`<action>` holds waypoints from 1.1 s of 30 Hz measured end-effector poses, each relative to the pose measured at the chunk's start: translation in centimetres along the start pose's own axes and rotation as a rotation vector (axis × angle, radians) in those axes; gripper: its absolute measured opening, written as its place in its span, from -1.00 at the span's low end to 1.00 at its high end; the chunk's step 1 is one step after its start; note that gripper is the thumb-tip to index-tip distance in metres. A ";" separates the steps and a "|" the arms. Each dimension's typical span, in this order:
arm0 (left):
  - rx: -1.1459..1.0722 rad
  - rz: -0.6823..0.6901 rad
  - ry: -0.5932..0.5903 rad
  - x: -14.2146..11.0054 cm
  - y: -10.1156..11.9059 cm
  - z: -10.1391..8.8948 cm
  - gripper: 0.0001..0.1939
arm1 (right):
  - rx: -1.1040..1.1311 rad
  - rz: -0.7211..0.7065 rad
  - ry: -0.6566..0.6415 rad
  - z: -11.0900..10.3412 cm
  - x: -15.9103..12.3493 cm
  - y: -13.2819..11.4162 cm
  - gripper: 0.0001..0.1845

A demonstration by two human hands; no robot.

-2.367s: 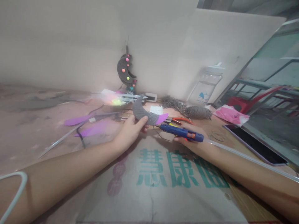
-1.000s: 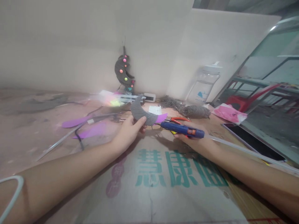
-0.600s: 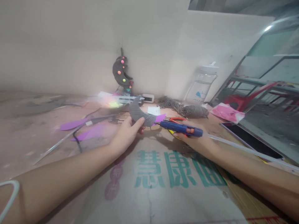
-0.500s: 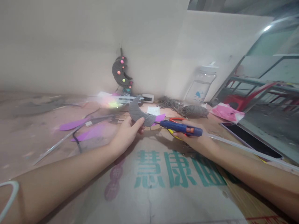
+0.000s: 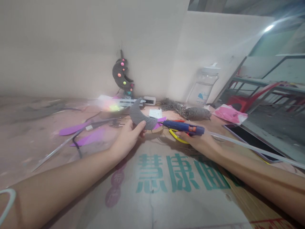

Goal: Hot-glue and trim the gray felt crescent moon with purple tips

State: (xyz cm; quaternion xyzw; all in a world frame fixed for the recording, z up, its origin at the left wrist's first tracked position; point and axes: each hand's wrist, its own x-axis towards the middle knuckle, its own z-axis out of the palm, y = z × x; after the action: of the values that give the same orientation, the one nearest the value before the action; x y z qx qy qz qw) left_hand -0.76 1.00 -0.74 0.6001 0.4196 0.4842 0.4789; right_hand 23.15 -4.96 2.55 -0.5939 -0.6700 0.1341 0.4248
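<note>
While our left hand (image 5: 125,137) grips the grey wrapped crescent (image 5: 139,118) by its lower curve, thumb pressed on the near face, our right hand (image 5: 199,141) is closed around a blue glue gun (image 5: 179,127). We hold the crescent above the far edge of a cardboard sheet (image 5: 133,203) printed with large green characters, one horn pointing up and the purple end (image 5: 157,126) turned to the right. The gun's thin nozzle overlaps that purple end, though we cannot tell whether it touches. From the gun's rear a clear glue stick (image 5: 228,140) runs along above our right forearm. A yellow handle (image 5: 176,136) curves just beneath the gun.

Behind our hands, a bundle of grey yarn (image 5: 196,113) lies on the counter (image 5: 14,149) in front of a clear bottle (image 5: 203,87); a pink packet (image 5: 231,114) and a phone (image 5: 243,135) lie to the right. Against the wall stands a dark crescent (image 5: 116,70) dotted with coloured balls, and two purple pieces (image 5: 73,128) lie on our left.
</note>
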 end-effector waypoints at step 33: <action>-0.118 -0.139 0.007 -0.4 1.4 0.9 -0.65 | -0.059 0.111 -0.163 -0.9 7.7 1.6 -0.55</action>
State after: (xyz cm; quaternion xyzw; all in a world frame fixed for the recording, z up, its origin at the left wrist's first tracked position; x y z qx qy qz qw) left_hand 0.07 0.19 0.51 0.5387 0.4327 0.4756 0.5444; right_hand 25.42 2.17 5.12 -0.6295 -0.6721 0.1855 0.3431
